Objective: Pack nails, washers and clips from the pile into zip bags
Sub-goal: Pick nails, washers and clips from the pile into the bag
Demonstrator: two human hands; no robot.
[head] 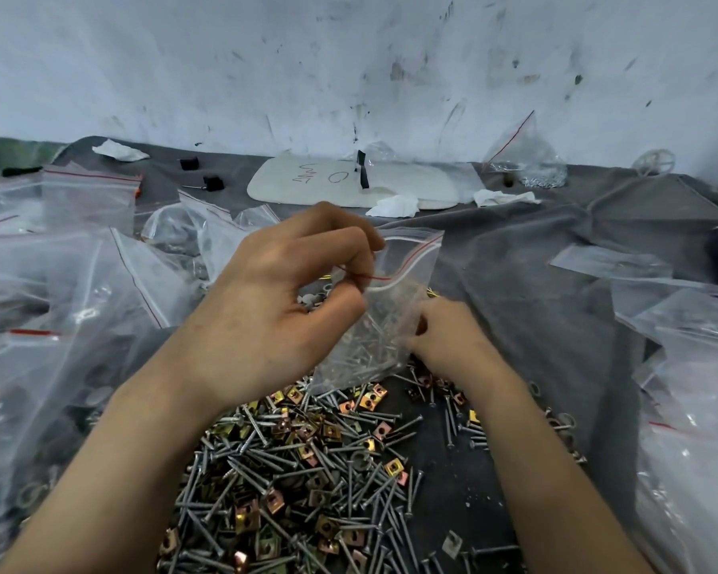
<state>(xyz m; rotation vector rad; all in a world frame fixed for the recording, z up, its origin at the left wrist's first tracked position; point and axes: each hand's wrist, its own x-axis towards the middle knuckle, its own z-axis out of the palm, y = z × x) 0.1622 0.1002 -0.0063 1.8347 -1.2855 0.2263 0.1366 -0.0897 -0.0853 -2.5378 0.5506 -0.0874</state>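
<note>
Packing stage: I judge this mid-fill, with one bag up over the heap, already carrying a load of nails, its mouth not sealed.
Spare bags [88, 200]: clear and red-striped, heaped along the left edge of the surface. I reckon they lie there so the next one can be taken without a stretch.
Left hand [274, 300]: raised above the middle of the surface. Thumb and curled fingers pinch the bag's mouth at the red strip, nearly closed on the plastic. I read this as hanging the bag upright with its mouth parted.
Pile [307, 470]: nails and brass-coloured clips [392, 466] lie mixed at the near edge, right under the wrists, so anything that slips should fall back into stock. Washers I cannot pick out with confidence.
Zip bag [405, 283]: hangs from the left hand, its bottom touching the far side of the pile. The nails [365, 358] fill its lower part.
Right hand [444, 337]: low, just beside the bag's lower right side, fingers curled and partly hidden by plastic. I cannot tell whether it grips the bag, holds hardware or only steadies.
Grey cloth [535, 308]: covers the surface, rumpled; it probably stops small parts rolling.
More bags [689, 408]: stacked along the right edge, and one filled bag [527, 159] stands at the far edge.
</note>
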